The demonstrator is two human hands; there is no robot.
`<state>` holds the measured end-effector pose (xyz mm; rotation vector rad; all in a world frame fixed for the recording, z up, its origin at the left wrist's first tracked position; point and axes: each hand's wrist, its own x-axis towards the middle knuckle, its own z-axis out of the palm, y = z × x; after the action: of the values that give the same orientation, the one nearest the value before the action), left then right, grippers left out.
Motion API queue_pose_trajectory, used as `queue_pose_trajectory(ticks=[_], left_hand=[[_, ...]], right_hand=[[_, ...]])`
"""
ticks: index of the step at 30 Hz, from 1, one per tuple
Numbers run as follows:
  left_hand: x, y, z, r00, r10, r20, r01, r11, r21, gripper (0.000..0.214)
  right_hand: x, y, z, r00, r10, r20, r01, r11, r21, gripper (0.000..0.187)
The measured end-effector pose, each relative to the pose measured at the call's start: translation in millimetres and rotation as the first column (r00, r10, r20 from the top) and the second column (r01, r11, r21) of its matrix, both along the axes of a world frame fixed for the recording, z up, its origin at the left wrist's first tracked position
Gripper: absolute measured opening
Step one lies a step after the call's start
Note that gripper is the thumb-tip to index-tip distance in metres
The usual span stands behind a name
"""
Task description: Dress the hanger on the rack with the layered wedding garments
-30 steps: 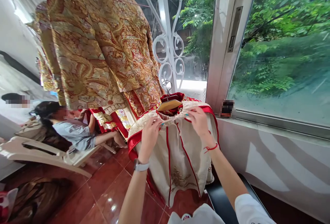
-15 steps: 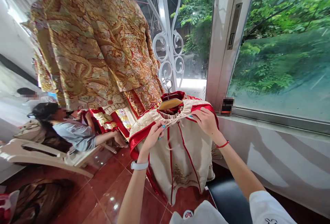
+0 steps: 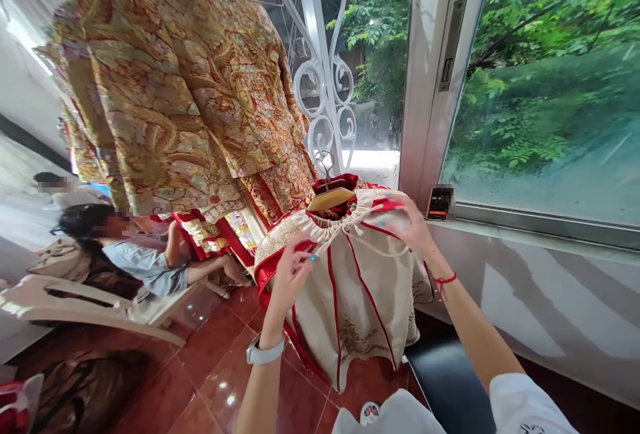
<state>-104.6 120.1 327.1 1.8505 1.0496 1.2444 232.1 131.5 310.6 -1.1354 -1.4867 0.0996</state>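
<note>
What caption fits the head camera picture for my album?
Left hand pinches and right hand touches a cream, red-trimmed embroidered garment hanging on a wooden hanger.

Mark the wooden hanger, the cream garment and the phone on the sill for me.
wooden hanger (image 3: pixel 331 199), head view, on its pale shoulder bar.
cream garment (image 3: pixel 351 287), head view, on a panel between red stripes.
phone (image 3: pixel 439 202), head view, on its screen.

Skirt (image 3: pixel 350 287) on hanger (image 3: pixel 331 199): centre, before window grille (image 3: pixel 325 101). Left hand (image 3: pixel 293 274) at its left side, right hand (image 3: pixel 411 227) at its right. Robe (image 3: pixel 175 87): hanging left of and above the skirt. Seated person (image 3: pixel 135 257) on chair (image 3: pixel 75 301): far left, below the robe. Phone (image 3: pixel 439 203): on sill (image 3: pixel 525 241), right of the hanger. Seat (image 3: pixel 445 381): lower right of the skirt.
</note>
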Motion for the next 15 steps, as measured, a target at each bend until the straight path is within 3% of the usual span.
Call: queue_pose_trajectory(ticks=[1,3,5,7,9,12,15], left_hand=[[-10,1,-2.1,0.995,0.102,0.017,-0.103,0.991,0.084,0.034],[-34,10,-8.7,0.928,0.372,-0.012,-0.355,0.896,0.265,0.037],[-58,23,-17.4,0.851,0.515,-0.099,-0.456,0.820,0.346,0.045],[-76,36,-25.1,0.841,0.511,-0.178,-0.444,0.839,0.315,0.048],[-86,46,-29.0,0.850,0.480,-0.217,-0.416,0.864,0.283,0.045],[-92,55,-28.5,0.860,0.439,-0.260,-0.372,0.888,0.270,0.043],[-96,67,-27.3,0.906,0.319,-0.279,-0.291,0.947,0.139,0.050]], right_hand=[[8,7,-2.5,0.997,-0.075,-0.028,0.075,0.997,0.012,0.052],[25,21,-7.8,0.987,-0.162,0.009,0.162,0.986,-0.030,0.049],[38,35,-11.9,0.988,-0.111,0.111,0.123,0.986,-0.110,0.047],[43,43,-13.3,0.984,-0.090,0.152,0.111,0.985,-0.135,0.043],[41,46,-11.9,0.971,-0.191,0.144,0.206,0.974,-0.092,0.038],[33,38,-9.4,0.943,-0.288,0.168,0.298,0.954,-0.038,0.036],[28,25,-13.3,0.931,-0.329,0.160,0.335,0.942,-0.011,0.039]])
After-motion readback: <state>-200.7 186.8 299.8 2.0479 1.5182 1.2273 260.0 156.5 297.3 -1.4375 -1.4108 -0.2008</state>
